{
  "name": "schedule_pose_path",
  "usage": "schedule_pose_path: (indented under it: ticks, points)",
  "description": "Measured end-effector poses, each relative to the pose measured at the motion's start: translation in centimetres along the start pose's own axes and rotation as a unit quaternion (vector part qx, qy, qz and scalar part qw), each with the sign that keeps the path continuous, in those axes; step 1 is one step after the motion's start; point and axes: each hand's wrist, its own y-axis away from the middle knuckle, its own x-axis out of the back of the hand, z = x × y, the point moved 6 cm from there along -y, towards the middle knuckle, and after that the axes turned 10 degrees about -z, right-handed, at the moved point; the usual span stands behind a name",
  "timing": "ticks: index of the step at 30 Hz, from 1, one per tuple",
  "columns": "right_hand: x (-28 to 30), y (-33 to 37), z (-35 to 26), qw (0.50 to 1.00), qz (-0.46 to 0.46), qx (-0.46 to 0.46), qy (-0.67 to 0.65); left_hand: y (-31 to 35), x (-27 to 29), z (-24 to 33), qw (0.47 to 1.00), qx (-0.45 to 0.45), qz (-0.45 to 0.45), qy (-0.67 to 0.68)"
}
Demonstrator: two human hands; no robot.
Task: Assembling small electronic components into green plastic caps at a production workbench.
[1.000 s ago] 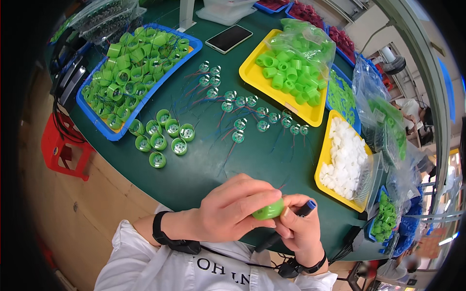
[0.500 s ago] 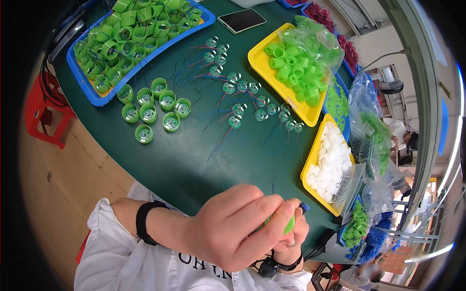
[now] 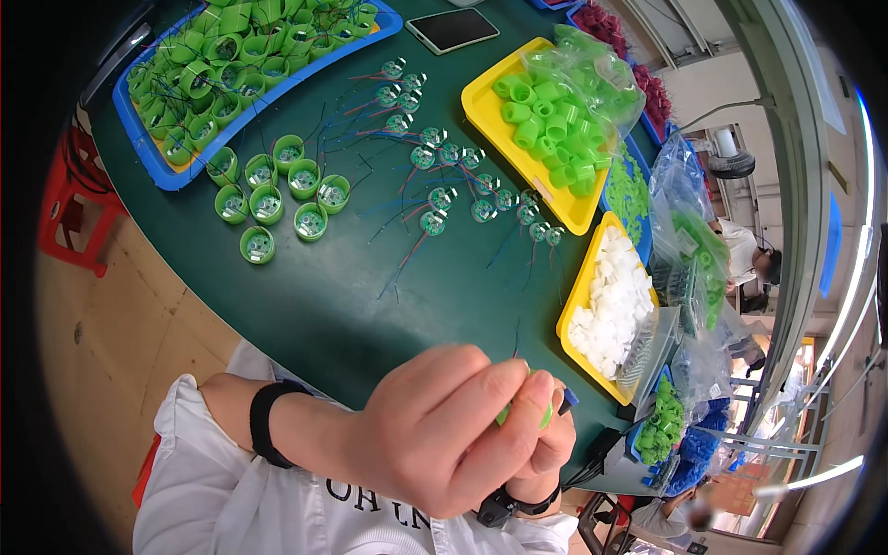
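Close to my body, at the table's front edge, my two hands come together around a small bright green plastic cup point(image 3: 505, 413). My left hand point(image 3: 439, 430) has its thumb and fingers pinched on the cup and covers most of it. Behind it, my right hand point(image 3: 553, 440) is closed around the same cup, its fingers partly hidden. Thin dark wires rise above the fingertips. A small blue piece point(image 3: 568, 400) shows beside the right fingers; its kind I cannot make out. Farther off lie several small round circuit boards point(image 3: 433, 222) with red and blue wires.
Several green cups with boards inside point(image 3: 266, 203) stand at the left. A blue-rimmed tray point(image 3: 166, 176) of wired cups is behind them. At the right are yellow trays of green cups point(image 3: 578, 217) and white pieces point(image 3: 610, 305). A phone point(image 3: 453, 30) lies at the back.
The whole view has shifted slightly, so table items sit a little farther left and up. Both hands stay around the green cup, with the left fingers slightly moved.
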Motion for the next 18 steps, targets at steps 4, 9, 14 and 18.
schedule_pose_path:
  ticks: [4,9,14,18]
  points:
    - [-0.5,0.1,-0.7,0.999,0.031,-0.036,0.005,0.2,-0.7,-2.2,0.996,0.031,-0.028,0.076]
    - [-2.4,0.5,-2.4,0.984,0.072,-0.061,0.148,3.1,-3.9,-6.7,0.686,0.394,-0.091,0.604]
    - [-5.8,6.0,-10.9,0.824,0.011,0.399,0.403,3.6,-5.0,-6.5,0.530,0.439,-0.211,0.694]
    - [-8.6,3.3,-12.3,0.831,-0.101,0.487,0.247,4.1,-5.9,-4.2,0.420,0.465,-0.257,0.735]
